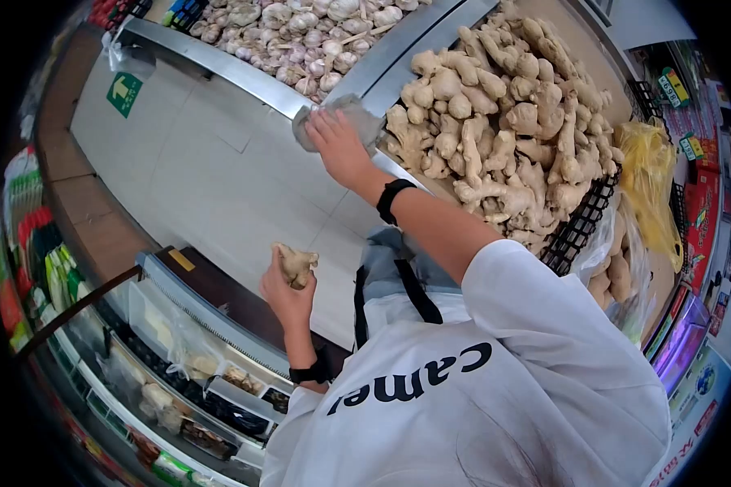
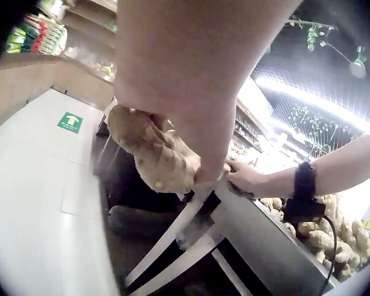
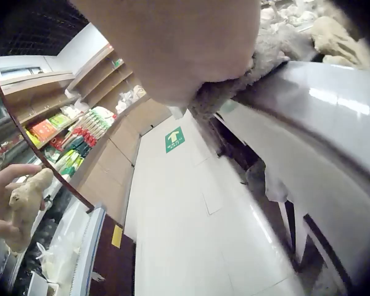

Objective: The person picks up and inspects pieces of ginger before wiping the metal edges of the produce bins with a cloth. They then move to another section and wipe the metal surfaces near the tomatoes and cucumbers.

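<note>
In my left hand (image 1: 287,296) is a knobby piece of ginger (image 1: 297,264), held between thumb and fingers above the pale floor. The left wrist view shows the same ginger (image 2: 157,151) below the palm. My right hand (image 1: 343,150) holds a grey cloth (image 1: 304,131) against the metal rim (image 1: 391,166) of the produce stand, at the corner between garlic and ginger. From the right wrist, the cloth (image 3: 216,98) appears bunched under the palm and hangs over the edge. Both wrists wear black bands.
A big heap of ginger (image 1: 503,122) fills the stand to the right, beside a yellow plastic bag (image 1: 650,178). Garlic bulbs (image 1: 300,36) lie in the bin ahead. A refrigerated case (image 1: 211,357) with packaged goods runs along the lower left. A green arrow sign (image 1: 123,94) marks the floor.
</note>
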The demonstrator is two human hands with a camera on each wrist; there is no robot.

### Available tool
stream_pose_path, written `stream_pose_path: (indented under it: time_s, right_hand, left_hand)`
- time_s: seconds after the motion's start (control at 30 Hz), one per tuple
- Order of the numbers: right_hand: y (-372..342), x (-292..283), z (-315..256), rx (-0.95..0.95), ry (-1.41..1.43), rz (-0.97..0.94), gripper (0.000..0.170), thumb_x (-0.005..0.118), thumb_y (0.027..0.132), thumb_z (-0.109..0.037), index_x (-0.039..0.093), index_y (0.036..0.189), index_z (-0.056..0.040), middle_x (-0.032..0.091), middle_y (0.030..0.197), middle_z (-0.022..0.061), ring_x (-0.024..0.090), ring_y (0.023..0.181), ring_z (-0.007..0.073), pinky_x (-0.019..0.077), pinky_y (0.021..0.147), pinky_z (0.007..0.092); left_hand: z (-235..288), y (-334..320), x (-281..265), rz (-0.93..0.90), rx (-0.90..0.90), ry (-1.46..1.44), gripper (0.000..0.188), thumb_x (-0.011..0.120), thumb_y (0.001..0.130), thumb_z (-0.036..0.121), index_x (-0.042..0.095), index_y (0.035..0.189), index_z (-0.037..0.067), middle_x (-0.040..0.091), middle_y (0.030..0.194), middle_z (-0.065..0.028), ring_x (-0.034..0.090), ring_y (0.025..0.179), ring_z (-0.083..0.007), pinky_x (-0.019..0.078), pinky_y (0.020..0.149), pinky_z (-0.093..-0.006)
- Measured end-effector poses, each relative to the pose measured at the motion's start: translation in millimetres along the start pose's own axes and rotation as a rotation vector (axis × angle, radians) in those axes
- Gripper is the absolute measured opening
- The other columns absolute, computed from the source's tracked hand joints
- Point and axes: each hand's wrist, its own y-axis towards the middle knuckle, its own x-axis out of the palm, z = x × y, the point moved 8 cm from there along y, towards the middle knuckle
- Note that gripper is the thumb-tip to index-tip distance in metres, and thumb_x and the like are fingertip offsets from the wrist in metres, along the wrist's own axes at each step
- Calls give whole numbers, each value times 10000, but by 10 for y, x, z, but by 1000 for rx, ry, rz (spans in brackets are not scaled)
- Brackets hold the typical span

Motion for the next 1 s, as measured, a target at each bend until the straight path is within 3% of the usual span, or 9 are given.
stream_pose_path:
  time_s: [0.07, 0.27, 0.37, 0.5, 0.57, 0.6, 0.8, 1.0]
  right_hand:
    - [-164, -45, -110, -124, 123, -66, 422, 487, 789, -77, 453, 1207, -31, 389, 1348, 135, 338, 1279, 274, 202, 1093, 442]
    - [-412, -157, -154, -220, 157, -82, 390, 495, 768, -57, 481, 1156, -19, 416, 1316, 144, 376, 1248, 275, 223, 1087, 429]
    - [-668, -347, -195, -183, 278, -229, 416, 494, 736, -6, 490, 1152, -20, 446, 1291, 127, 417, 1203, 271, 277, 1055, 426]
    - [-1144, -717, -143, -149, 375, -255, 435, 522, 724, -28, 484, 1157, -34, 478, 1230, 137, 475, 1142, 294, 366, 973, 409]
    - [-1393, -941, 66, -12, 523, -374, 471, 524, 702, 2, 488, 1165, -74, 496, 1187, 123, 506, 1093, 294, 424, 892, 394]
    - [-1509, -1199, 208, 14, 517, -246, 511, 518, 698, 16, 478, 1193, -102, 503, 1162, 105, 530, 1037, 291, 447, 853, 386]
    - [-2681, -2063, 849, 337, 278, -186, 573, 510, 687, 29, 470, 1240, -113, 505, 1166, 113, 524, 1006, 302, 436, 854, 403]
    - [-4240, -2500, 1020, 723, 95, -80, 545, 515, 653, 52, 521, 1177, -98, 515, 1143, 121, 501, 1018, 318, 410, 879, 417]
  left_hand:
    - [133, -64, -77, 86, 104, -1, 705, 706, 609, 141, 457, 1263, 50, 592, 993, -148, 541, 927, -329, 369, 852, -426]
    - [378, 147, -155, 110, 174, 15, 694, 709, 606, 150, 462, 1245, 38, 588, 956, -132, 541, 909, -337, 376, 809, -439]
    - [514, 272, -147, 123, 242, 59, 723, 714, 605, 158, 444, 1267, 50, 584, 973, -122, 538, 930, -317, 364, 839, -426]
    - [801, 448, -95, 98, 322, 73, 747, 719, 607, 167, 428, 1287, 65, 578, 1002, -106, 531, 957, -286, 341, 882, -410]
    - [986, 522, -40, 85, 403, 65, 752, 724, 607, 174, 429, 1291, 70, 574, 1036, -94, 523, 975, -265, 317, 914, -395]
    - [1069, 563, 7, 60, 425, 70, 754, 724, 609, 172, 429, 1297, 79, 572, 1054, -89, 523, 970, -262, 318, 913, -393]
    - [1947, 561, 329, -74, 683, -28, 737, 728, 615, 152, 445, 1294, 96, 580, 1020, -101, 521, 949, -271, 344, 889, -392]
    - [2669, 213, 697, -236, 914, -43, 716, 721, 616, 171, 452, 1276, 107, 562, 1077, -78, 494, 1004, -248, 309, 942, -387]
